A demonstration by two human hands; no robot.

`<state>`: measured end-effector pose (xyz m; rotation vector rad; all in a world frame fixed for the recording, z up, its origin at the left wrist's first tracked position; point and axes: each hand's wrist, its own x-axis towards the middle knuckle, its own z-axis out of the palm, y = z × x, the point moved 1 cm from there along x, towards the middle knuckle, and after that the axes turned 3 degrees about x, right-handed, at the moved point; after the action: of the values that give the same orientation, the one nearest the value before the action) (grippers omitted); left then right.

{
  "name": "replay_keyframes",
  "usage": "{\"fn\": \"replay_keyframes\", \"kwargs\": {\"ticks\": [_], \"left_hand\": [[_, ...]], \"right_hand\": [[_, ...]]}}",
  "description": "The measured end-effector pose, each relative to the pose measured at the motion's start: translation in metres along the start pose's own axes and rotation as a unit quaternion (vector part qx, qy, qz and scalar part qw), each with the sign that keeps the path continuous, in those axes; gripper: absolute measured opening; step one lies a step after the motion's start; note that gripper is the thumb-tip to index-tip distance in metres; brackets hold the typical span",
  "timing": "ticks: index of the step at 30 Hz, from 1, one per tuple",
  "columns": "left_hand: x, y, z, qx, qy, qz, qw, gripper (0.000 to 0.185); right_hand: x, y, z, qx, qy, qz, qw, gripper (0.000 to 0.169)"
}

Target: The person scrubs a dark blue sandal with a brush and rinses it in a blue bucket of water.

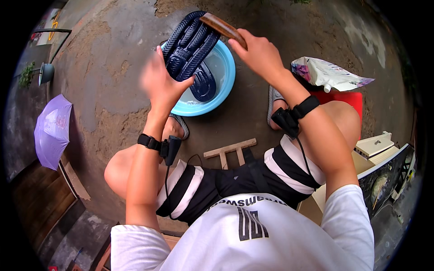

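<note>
My left hand grips a dark navy slipper by its heel end, with the ridged, wet sole turned up toward me. In my right hand is the wooden handle of a brush. Its far end lies over the toe of the sole, and its bristles are hidden underneath. Below the raised slipper stands a light blue plastic basin with cloudy, sudsy water. A second navy slipper rests in the basin, partly covered by the first.
To the right, a white spouted pouch lies by a red stool or box. A purple umbrella stands open at the left. Between my legs is a wooden frame. Cream-coloured furniture sits at the lower right; a hanging plant pot is at left.
</note>
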<state>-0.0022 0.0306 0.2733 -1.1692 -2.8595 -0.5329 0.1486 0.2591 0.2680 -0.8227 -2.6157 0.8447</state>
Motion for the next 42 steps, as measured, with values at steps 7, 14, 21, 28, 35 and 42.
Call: {"fn": "replay_keyframes", "kwargs": {"ticks": [7,14,21,28,35,42], "left_hand": [[-0.001,-0.007,0.000,0.037,-0.016,0.003,0.999,0.124],[-0.005,-0.003,-0.002,0.027,0.017,0.033,0.999,0.125],[-0.006,0.005,-0.020,0.005,0.031,0.045,0.999,0.122],[-0.008,0.009,-0.033,0.014,0.098,0.091,0.991,0.120],[-0.006,0.020,-0.039,0.054,0.121,0.138,0.982,0.120],[-0.002,0.016,-0.033,0.004,0.149,0.081,0.985,0.113]], "right_hand": [[-0.015,-0.014,0.002,0.003,-0.065,-0.049,0.997,0.040],[-0.018,-0.015,-0.001,0.036,-0.056,-0.044,0.997,0.040],[0.002,-0.018,-0.023,0.017,0.012,-0.009,1.000,0.041],[-0.024,-0.056,-0.011,-0.001,-0.014,-0.155,0.988,0.042],[0.018,-0.030,-0.043,0.039,0.101,0.014,0.994,0.039],[0.009,-0.042,-0.028,0.027,0.046,-0.096,0.994,0.042]]}}
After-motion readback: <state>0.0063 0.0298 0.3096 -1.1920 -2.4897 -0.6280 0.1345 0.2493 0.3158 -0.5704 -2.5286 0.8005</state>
